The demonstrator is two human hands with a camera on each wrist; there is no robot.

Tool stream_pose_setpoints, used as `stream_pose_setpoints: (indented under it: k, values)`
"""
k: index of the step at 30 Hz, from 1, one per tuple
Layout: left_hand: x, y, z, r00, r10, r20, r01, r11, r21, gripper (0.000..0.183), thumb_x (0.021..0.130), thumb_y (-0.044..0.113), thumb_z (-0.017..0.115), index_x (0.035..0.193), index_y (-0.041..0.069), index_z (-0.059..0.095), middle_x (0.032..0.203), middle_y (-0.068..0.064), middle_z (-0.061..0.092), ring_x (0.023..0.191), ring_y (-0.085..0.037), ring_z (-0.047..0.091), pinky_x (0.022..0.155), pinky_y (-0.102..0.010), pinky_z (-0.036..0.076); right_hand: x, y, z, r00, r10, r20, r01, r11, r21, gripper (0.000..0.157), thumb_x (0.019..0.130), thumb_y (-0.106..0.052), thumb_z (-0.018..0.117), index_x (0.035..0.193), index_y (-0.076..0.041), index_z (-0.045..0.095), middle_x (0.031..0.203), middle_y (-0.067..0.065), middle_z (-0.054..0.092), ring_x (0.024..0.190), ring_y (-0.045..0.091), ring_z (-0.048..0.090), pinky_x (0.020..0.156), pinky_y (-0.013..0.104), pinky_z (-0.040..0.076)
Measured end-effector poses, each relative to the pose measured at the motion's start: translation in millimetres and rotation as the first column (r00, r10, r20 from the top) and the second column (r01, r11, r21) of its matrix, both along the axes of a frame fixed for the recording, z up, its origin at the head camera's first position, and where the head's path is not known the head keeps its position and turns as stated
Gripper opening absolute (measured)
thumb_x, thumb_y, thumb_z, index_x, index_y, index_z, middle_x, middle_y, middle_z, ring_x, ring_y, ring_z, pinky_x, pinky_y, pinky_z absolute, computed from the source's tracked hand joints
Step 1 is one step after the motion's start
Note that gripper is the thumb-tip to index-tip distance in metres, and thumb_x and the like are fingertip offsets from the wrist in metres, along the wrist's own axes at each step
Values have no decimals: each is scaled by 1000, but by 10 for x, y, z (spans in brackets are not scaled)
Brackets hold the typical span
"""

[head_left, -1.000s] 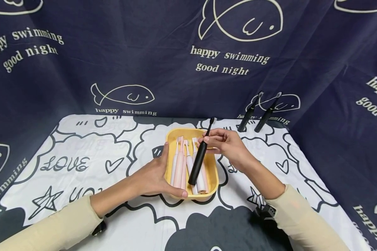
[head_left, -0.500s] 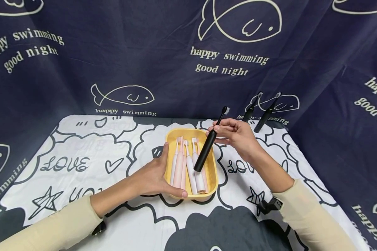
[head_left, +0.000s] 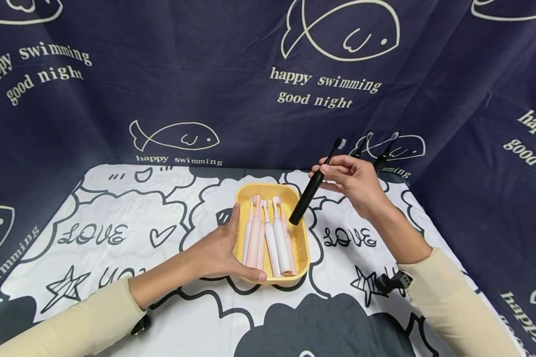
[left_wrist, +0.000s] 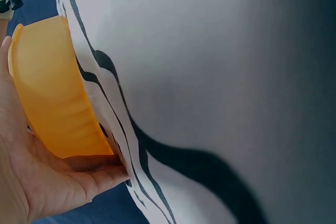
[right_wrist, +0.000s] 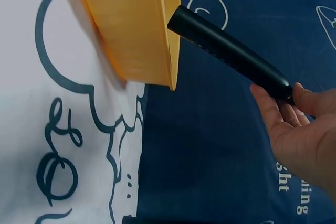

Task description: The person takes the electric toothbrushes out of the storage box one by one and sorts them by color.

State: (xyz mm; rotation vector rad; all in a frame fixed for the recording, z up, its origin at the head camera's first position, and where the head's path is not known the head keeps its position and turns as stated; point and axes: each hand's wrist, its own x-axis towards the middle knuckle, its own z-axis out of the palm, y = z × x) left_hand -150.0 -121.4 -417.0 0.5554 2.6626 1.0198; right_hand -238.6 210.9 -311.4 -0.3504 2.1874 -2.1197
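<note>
My right hand (head_left: pixel 355 186) pinches a black electric toothbrush (head_left: pixel 310 196) near its neck, the bristle head up and the handle end slanting down over the right rim of a yellow plastic box (head_left: pixel 305 258). In the right wrist view the handle (right_wrist: pixel 231 48) overlaps the box's edge, with thumb and fingers at its narrow end. My left hand (head_left: pixel 221 253) holds the box at its near left corner, thumb on the front rim and fingers along the left side; the left wrist view shows the palm against the wall (left_wrist: pixel 58 87). Several white and pink electric toothbrushes (head_left: pixel 254 238) lie inside.
Two more black electric toothbrushes (head_left: pixel 386 153) stand upright at the back right, partly hidden behind my right hand. A white cloth with black drawings (head_left: pixel 129 213) covers the table. Dark blue printed curtains (head_left: pixel 232 89) hang behind and at both sides.
My right hand has moved up, right and away from over the box's middle, carrying the black toothbrush. My left hand and the box have stayed in place.
</note>
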Motion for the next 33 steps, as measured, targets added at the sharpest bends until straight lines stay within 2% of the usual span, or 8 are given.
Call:
stream_pose_setpoints:
  k: [12,17,22,26,33]
  values:
    - [2,0,2,1000,6,1,-6,1000,-8,182,62,84,97,178,3,-18,175,-34,41,153,-36,57,126,-54,49,-104,88,83,997,-61,-41,58,996,-65,31,108,-5,75,130,13,63,102,0,88,99,14,86,93,32,67]
    - [7,2,3,1000,14,7,-14,1000,-17,182,62,84,97,178,4,-18,175,-34,41,153,-36,57,126,-54,49,-176,121,89,994,-98,-54,94,993,-72,24,107,-2,75,126,10,65,101,0,87,96,13,86,89,29,68]
    - [6,4,-2,1000,17,5,-17,1000,-25,182,62,85,97,178,4,-19,175,-34,41,154,-38,56,126,-55,49,-264,166,69,986,-142,-92,139,990,-31,18,108,-1,74,122,7,67,99,-5,86,94,8,85,86,25,67]
    - [5,4,-4,1000,14,5,-14,1000,-28,182,62,85,97,178,4,-19,176,-35,39,155,-39,54,126,-55,49,-338,198,32,980,-163,-116,165,986,7,18,108,1,72,124,9,67,100,-9,84,95,4,83,85,23,67]
    - [7,6,0,1000,14,10,-14,1000,-28,182,62,84,97,178,4,-19,175,-35,40,156,-38,54,127,-55,48,-492,204,-91,952,-232,-201,267,949,166,28,106,-5,79,127,13,71,93,-19,81,93,-2,80,84,21,66]
